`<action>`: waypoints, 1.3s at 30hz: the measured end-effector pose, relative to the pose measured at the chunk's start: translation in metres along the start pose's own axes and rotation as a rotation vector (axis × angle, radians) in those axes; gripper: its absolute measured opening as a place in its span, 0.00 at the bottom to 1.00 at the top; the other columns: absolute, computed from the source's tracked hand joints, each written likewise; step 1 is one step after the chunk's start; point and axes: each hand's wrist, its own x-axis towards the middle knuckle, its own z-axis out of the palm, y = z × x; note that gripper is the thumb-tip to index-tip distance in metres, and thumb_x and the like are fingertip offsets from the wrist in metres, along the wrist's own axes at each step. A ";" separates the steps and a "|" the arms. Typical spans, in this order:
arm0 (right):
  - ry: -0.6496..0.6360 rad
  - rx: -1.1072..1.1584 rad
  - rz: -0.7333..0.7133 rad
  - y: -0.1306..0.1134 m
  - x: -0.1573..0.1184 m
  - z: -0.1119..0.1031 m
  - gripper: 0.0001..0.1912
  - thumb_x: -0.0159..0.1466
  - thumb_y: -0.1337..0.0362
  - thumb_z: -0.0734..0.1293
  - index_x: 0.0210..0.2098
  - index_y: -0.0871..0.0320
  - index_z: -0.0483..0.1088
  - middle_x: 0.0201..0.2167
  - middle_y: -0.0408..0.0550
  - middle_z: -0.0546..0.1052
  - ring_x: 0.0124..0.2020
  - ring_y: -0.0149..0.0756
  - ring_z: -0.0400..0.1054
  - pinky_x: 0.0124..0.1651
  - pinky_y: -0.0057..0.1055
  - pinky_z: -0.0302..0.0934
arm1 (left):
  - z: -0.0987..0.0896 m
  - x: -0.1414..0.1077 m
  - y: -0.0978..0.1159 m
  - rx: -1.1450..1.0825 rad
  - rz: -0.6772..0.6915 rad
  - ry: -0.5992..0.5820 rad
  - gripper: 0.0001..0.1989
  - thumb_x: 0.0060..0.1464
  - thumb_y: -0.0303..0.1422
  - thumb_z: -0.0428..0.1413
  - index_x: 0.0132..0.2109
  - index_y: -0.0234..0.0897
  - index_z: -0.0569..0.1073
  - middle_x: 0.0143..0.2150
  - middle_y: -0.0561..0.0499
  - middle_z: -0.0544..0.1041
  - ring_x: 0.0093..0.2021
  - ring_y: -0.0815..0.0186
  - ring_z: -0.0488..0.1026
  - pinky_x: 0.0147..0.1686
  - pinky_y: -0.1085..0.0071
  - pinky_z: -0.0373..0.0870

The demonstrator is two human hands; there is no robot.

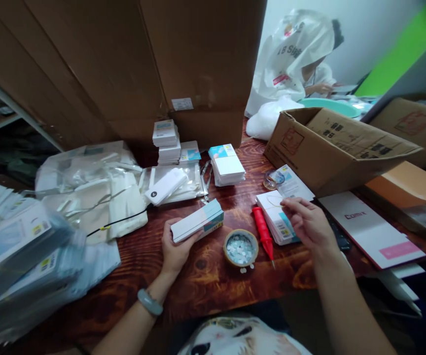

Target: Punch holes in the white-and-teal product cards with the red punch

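My left hand is wrapped round a thick stack of white and blue cards above the wooden table. Pinched in my right hand is a thin rubber band, held over another card stack lying on the table. Between the hands sit a small round bowl of pale discs and a red pointed tool, which lies beside the right card stack. Two loose discs rest just in front of the bowl.
A white power bank lies on plastic packets. More card stacks stand farther back. Bagged bundles crowd the left. An open carton and a Comix box are at right. A person works at the back right.
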 end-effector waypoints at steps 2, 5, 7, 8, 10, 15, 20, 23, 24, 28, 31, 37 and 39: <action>-0.130 0.036 0.189 -0.004 -0.019 0.020 0.18 0.42 0.64 0.82 0.24 0.60 0.71 0.26 0.42 0.75 0.29 0.25 0.71 0.33 0.18 0.68 | -0.006 -0.003 0.008 0.010 0.070 0.043 0.28 0.34 0.35 0.73 0.41 0.36 0.68 0.35 0.53 0.74 0.33 0.68 0.73 0.33 0.73 0.73; -0.345 0.042 0.411 -0.008 -0.043 0.040 0.15 0.49 0.63 0.80 0.33 0.58 0.75 0.37 0.47 0.79 0.31 0.26 0.72 0.34 0.18 0.69 | -0.025 -0.013 0.022 0.085 0.261 0.075 0.25 0.38 0.32 0.72 0.41 0.36 0.67 0.35 0.54 0.74 0.31 0.69 0.73 0.32 0.74 0.72; -0.510 0.033 0.452 -0.009 -0.055 0.051 0.12 0.56 0.59 0.76 0.37 0.57 0.76 0.46 0.50 0.79 0.30 0.26 0.72 0.33 0.20 0.70 | -0.044 -0.020 0.032 0.139 0.422 0.091 0.24 0.40 0.29 0.71 0.42 0.37 0.68 0.37 0.53 0.74 0.33 0.68 0.75 0.34 0.73 0.73; -0.605 0.013 0.438 -0.008 -0.060 0.057 0.12 0.60 0.57 0.73 0.40 0.56 0.77 0.47 0.51 0.79 0.28 0.26 0.70 0.31 0.22 0.69 | -0.054 -0.024 0.036 0.161 0.495 0.100 0.24 0.40 0.28 0.71 0.43 0.37 0.68 0.38 0.53 0.74 0.35 0.67 0.75 0.36 0.71 0.73; -0.779 -0.083 0.321 -0.005 -0.068 0.069 0.15 0.65 0.55 0.68 0.46 0.56 0.76 0.41 0.52 0.80 0.22 0.26 0.66 0.27 0.25 0.67 | -0.075 -0.030 0.044 0.197 0.604 0.097 0.25 0.39 0.26 0.71 0.43 0.38 0.68 0.39 0.52 0.74 0.38 0.65 0.75 0.39 0.69 0.74; -1.057 -0.631 -0.601 -0.002 -0.087 0.109 0.19 0.63 0.56 0.72 0.52 0.53 0.72 0.44 0.52 0.78 0.37 0.38 0.74 0.40 0.34 0.68 | -0.118 -0.039 0.065 0.205 0.746 0.025 0.26 0.37 0.24 0.69 0.44 0.39 0.68 0.37 0.50 0.74 0.39 0.62 0.73 0.40 0.65 0.73; -1.353 -1.046 -1.175 -0.014 -0.118 0.161 0.32 0.54 0.54 0.76 0.54 0.55 0.66 0.52 0.53 0.73 0.48 0.44 0.69 0.56 0.45 0.55 | -0.140 -0.045 0.081 0.112 0.732 -0.068 0.26 0.35 0.26 0.70 0.43 0.38 0.69 0.36 0.52 0.75 0.38 0.63 0.73 0.44 0.65 0.71; -1.490 -1.145 -1.238 -0.023 -0.132 0.189 0.26 0.56 0.58 0.73 0.51 0.56 0.66 0.51 0.51 0.71 0.47 0.42 0.67 0.50 0.40 0.55 | -0.148 -0.048 0.081 -0.029 0.629 -0.051 0.27 0.33 0.26 0.72 0.42 0.39 0.70 0.36 0.55 0.75 0.38 0.66 0.72 0.48 0.67 0.69; -1.506 -1.173 -1.251 -0.025 -0.134 0.196 0.24 0.56 0.59 0.73 0.50 0.56 0.66 0.50 0.51 0.71 0.46 0.42 0.67 0.48 0.39 0.55 | -0.151 -0.049 0.081 -0.062 0.588 -0.039 0.27 0.32 0.26 0.72 0.41 0.40 0.70 0.36 0.56 0.75 0.38 0.67 0.72 0.49 0.68 0.69; -1.544 -1.224 -1.254 -0.026 -0.136 0.210 0.24 0.54 0.63 0.73 0.48 0.57 0.65 0.47 0.50 0.71 0.41 0.39 0.67 0.44 0.37 0.54 | -0.167 -0.051 0.082 -0.087 0.510 0.006 0.28 0.28 0.23 0.73 0.39 0.41 0.70 0.35 0.57 0.74 0.37 0.67 0.71 0.48 0.69 0.70; -1.631 -1.106 -1.118 -0.015 -0.135 0.213 0.23 0.53 0.60 0.74 0.46 0.57 0.67 0.42 0.47 0.74 0.40 0.38 0.68 0.41 0.34 0.55 | -0.172 -0.051 0.084 -0.125 0.481 0.026 0.28 0.27 0.24 0.73 0.38 0.41 0.70 0.33 0.57 0.73 0.36 0.67 0.70 0.47 0.68 0.71; -1.490 -0.740 -0.463 0.021 -0.134 0.210 0.27 0.48 0.57 0.78 0.46 0.57 0.72 0.40 0.45 0.78 0.39 0.38 0.72 0.38 0.29 0.61 | -0.160 -0.061 0.062 -0.470 0.217 0.222 0.23 0.32 0.32 0.69 0.35 0.39 0.67 0.31 0.55 0.63 0.32 0.69 0.64 0.32 0.73 0.71; -1.454 -0.688 -0.256 0.037 -0.135 0.205 0.28 0.47 0.55 0.79 0.44 0.58 0.74 0.39 0.45 0.79 0.39 0.39 0.73 0.39 0.29 0.64 | -0.156 -0.067 0.048 -0.535 0.092 0.294 0.23 0.31 0.35 0.70 0.35 0.39 0.68 0.34 0.53 0.65 0.35 0.67 0.67 0.32 0.71 0.73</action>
